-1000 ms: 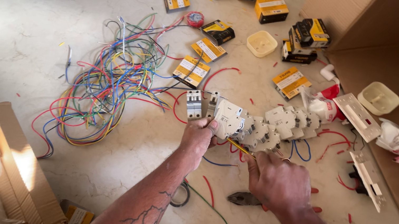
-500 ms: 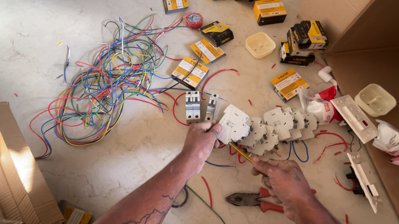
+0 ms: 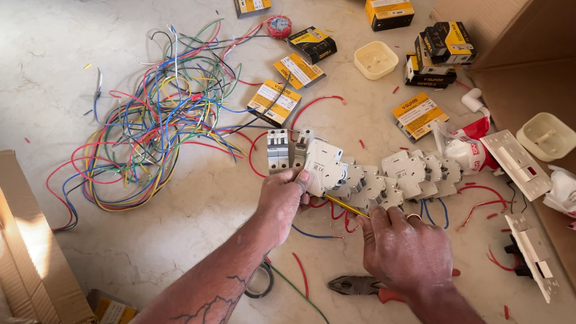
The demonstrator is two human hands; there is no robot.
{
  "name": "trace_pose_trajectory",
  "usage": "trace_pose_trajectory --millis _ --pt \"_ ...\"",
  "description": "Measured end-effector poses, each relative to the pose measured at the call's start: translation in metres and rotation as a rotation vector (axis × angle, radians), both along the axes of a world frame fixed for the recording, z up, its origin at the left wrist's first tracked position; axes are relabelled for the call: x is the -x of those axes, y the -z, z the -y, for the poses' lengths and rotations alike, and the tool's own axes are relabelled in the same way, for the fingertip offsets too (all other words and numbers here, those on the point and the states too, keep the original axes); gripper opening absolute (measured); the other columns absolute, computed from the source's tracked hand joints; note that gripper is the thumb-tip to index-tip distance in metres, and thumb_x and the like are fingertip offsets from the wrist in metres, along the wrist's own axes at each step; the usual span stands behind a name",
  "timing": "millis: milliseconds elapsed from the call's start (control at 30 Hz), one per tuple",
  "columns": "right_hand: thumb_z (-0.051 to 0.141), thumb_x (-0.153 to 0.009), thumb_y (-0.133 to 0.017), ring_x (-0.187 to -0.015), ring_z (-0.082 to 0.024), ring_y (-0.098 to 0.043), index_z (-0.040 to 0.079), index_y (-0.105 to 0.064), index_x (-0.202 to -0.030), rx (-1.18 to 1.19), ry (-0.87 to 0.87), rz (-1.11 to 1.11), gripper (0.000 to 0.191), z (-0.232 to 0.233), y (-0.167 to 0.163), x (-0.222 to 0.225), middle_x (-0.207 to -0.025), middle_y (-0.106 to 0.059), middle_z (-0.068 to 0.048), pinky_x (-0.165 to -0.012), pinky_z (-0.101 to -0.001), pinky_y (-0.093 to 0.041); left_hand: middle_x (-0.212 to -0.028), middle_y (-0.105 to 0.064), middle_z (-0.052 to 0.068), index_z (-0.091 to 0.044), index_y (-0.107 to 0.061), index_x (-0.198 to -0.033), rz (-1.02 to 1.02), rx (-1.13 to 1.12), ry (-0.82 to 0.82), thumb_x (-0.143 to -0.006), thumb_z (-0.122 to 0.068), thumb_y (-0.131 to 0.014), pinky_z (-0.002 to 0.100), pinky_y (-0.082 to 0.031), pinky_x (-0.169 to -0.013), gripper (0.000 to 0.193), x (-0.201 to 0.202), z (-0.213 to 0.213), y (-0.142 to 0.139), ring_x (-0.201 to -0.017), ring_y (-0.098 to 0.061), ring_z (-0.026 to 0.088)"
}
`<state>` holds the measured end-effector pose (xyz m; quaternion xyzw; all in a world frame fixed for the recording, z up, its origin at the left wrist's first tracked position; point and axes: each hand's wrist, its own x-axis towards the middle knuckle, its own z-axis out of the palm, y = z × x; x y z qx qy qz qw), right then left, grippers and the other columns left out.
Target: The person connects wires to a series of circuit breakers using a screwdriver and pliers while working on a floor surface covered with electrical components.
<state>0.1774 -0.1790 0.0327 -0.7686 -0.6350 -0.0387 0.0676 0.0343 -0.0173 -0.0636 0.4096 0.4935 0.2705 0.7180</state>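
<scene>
Sprawling on the floor (image 3: pixel 26 66) at left is a tangle of coloured wires (image 3: pixel 149 117). The left hand (image 3: pixel 282 198) pinches the end of a row of white circuit breakers (image 3: pixel 359 173); the right hand (image 3: pixel 405 250) curls around a yellow-handled screwdriver (image 3: pixel 346 207), pliers (image 3: pixel 361 286) just below.

I am working with bare arms, wearing no sleeves and no gloves. A dark branching tattoo of thin, forking lines is running up my left forearm (image 3: pixel 208 303). My left hand (image 3: pixel 281 198) is showing dust across the knuckles. My right hand (image 3: pixel 405 251) is looking dusty too, and I am wearing a thin ring (image 3: pixel 413 217) on one of its fingers.
</scene>
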Motion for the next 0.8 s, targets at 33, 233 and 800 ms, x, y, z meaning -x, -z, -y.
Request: trace_pose_trajectory --millis 33,233,800 --pt "0.032 -0.094 -0.065 -0.062 -0.028 -0.073 0.006 -0.075 -0.11 -0.027 -0.008 0.001 0.032 0.001 0.001 0.0 -0.077 -0.072 -0.011 -0.052 -0.0424 -0.058 -0.075 -0.059 -0.004 -0.007 -0.074 -0.102 -0.019 -0.004 -0.003 -0.101 -0.022 -0.061 0.026 -0.047 -0.059 0.019 0.0 0.0 -0.001 -0.063 -0.049 0.007" --pt "0.026 -0.09 -0.066 -0.071 -0.028 -0.072 0.005 -0.072 -0.098 -0.433 -0.178 0.094 0.023 0.004 0.008 -0.005 -0.078 -0.069 -0.01 -0.062 -0.0446 -0.057 -0.074 -0.059 -0.003 -0.005 -0.074 -0.102 -0.038 -0.049 0.001 -0.101 -0.019 -0.062 0.026 -0.044 -0.057 0.018 -0.004 0.005 -0.002 -0.062 -0.048 0.008" --pt "0.042 -0.093 -0.063 -0.086 -0.036 -0.069 0.019 -0.08 -0.095 0.249 0.489 -0.472 0.029 0.003 0.015 -0.002 -0.086 -0.074 -0.013 -0.077 -0.0491 -0.054 -0.078 -0.067 -0.001 -0.003 -0.076 -0.108 -0.054 -0.1 0.026 -0.1 -0.015 -0.06 0.025 -0.046 -0.058 0.022 -0.007 0.015 0.001 -0.062 -0.05 0.008"
